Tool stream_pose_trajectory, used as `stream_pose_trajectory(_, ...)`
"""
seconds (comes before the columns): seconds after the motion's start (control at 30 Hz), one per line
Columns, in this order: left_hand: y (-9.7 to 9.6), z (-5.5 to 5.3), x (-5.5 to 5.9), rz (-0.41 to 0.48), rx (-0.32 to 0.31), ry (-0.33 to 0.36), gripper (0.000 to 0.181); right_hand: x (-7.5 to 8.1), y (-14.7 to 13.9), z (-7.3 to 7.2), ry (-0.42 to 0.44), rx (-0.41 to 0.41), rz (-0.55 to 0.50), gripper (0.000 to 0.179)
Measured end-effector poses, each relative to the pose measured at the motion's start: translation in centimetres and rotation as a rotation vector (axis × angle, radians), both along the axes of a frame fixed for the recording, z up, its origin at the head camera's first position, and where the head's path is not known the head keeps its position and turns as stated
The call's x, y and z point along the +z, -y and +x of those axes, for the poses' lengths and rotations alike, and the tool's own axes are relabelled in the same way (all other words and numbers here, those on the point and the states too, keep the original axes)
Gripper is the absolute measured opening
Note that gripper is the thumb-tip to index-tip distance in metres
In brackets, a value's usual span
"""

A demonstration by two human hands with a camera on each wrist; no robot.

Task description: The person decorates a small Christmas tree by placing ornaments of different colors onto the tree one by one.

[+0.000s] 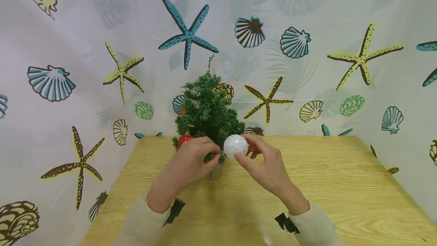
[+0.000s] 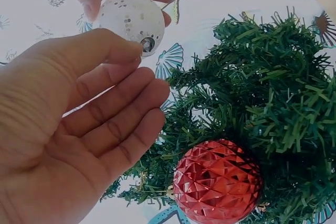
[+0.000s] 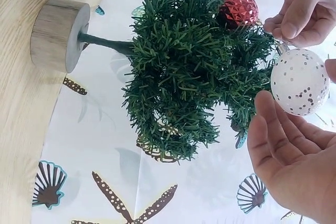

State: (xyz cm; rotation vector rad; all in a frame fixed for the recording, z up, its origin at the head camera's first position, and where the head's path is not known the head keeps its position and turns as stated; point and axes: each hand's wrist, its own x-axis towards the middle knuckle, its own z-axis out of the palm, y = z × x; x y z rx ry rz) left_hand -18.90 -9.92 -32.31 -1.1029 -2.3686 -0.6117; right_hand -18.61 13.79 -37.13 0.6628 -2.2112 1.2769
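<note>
My right hand (image 1: 268, 162) holds a white Christmas bauble (image 1: 236, 145) with silver specks between thumb and fingers. At the bauble's small metal cap (image 3: 282, 48), the thumb and forefinger of my left hand (image 1: 192, 158) pinch together; the other fingers are loosely bent in the left wrist view. What lies between those fingertips is hidden. Both hands are in front of a small green artificial Christmas tree (image 1: 211, 109). A red faceted bauble (image 2: 218, 182) hangs on the tree, close beside my left hand.
The tree stands on a round wooden base (image 3: 60, 35) on a light wood table (image 1: 324, 177). A white curtain (image 1: 232, 67) printed with starfish and shells surrounds the table at the back and sides. A small orange ornament (image 1: 183, 111) shows on the tree's left.
</note>
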Motion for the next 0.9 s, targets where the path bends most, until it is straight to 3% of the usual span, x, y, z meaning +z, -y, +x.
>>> stream_pose_trajectory(0.17,-0.3,-0.5,0.4,0.066,-0.003,-0.080,0.006,-0.4,-0.3,0.0,0.055,-0.003,-0.011,0.042)
stream_pose_trajectory(0.4,-0.5,-0.9,0.8,0.141,0.014,-0.177,0.006,-1.3,-0.4,0.1,0.161,0.065,-0.021,0.044)
stream_pose_trajectory(0.73,-1.0,-1.0,1.4,0.179,-0.035,-0.189,0.007,-1.8,-0.4,0.1,0.174,0.125,0.049,0.047)
stream_pose_trajectory(0.9,-1.1,-0.9,1.4,0.175,-0.060,-0.186,0.006,-1.2,-0.2,0.0,0.083,0.111,0.119,0.044)
